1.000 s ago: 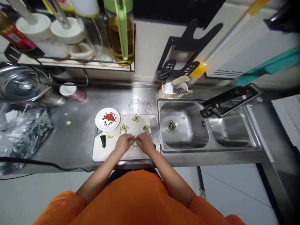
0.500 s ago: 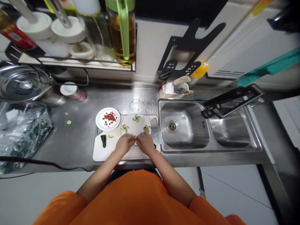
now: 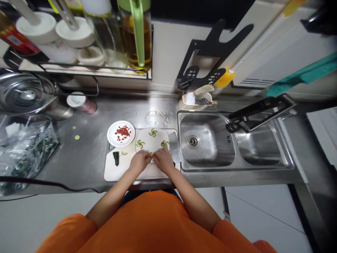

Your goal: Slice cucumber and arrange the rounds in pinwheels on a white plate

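Note:
My left hand (image 3: pixel 140 161) and my right hand (image 3: pixel 163 160) meet over the near rim of a squarish white plate (image 3: pixel 152 142). Their fingertips are pinched together above a small fan of cucumber slices (image 3: pixel 152 158), partly hidden by the fingers. Whatever they pinch is too small to make out; a speck of red shows there. Further cucumber fans lie at the plate's far (image 3: pixel 152 132), left (image 3: pixel 140 144) and right (image 3: pixel 165 144) sides, with red bits on the left and right ones. A round white plate (image 3: pixel 112 138) at the left holds small red pieces (image 3: pixel 123 133).
Under the plates lies a white cutting board (image 3: pixel 113 174) with a dark green cucumber end (image 3: pixel 116 158) and a pale slice. A broad knife blade (image 3: pixel 174 143) rests right of the square plate. The double sink (image 3: pixel 207 140) adjoins on the right; a plastic bag (image 3: pixel 39 151) stands left.
Both hands stay over the near edge of the square plate, with barely any finger movement. The view has shifted very slightly.

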Tool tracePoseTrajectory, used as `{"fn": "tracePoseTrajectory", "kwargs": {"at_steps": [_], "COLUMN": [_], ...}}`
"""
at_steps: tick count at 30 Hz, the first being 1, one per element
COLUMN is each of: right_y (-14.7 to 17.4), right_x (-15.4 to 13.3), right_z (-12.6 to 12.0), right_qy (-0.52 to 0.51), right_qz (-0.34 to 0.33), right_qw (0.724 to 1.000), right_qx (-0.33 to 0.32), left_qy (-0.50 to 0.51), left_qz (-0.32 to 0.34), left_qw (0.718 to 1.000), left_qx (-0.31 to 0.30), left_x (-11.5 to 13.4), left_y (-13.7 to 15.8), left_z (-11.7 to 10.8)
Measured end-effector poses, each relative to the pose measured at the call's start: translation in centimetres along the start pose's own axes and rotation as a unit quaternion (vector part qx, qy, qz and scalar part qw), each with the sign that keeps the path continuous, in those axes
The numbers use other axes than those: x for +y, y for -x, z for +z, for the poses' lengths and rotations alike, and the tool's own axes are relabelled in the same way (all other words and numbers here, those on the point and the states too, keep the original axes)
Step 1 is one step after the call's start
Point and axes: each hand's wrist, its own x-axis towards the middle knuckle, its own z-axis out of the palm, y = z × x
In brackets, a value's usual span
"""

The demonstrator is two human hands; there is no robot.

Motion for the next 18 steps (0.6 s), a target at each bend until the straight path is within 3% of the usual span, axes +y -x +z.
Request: {"fn": "tracePoseTrajectory", "kwargs": {"at_steps": [18], "right_y": [0.14], "right_x": [-0.09], "right_z": [0.25], "right_qy": [-0.021], "right_qz": [0.03], "right_qw": [0.999], "right_qx": [-0.007], "left_qy": [-0.005], "left_qz": [0.001], "left_qw": [1.0], "left_qx": [0.011], "left_x": [0.21], "left_y": [0.13], "left_z": [-0.11]}}
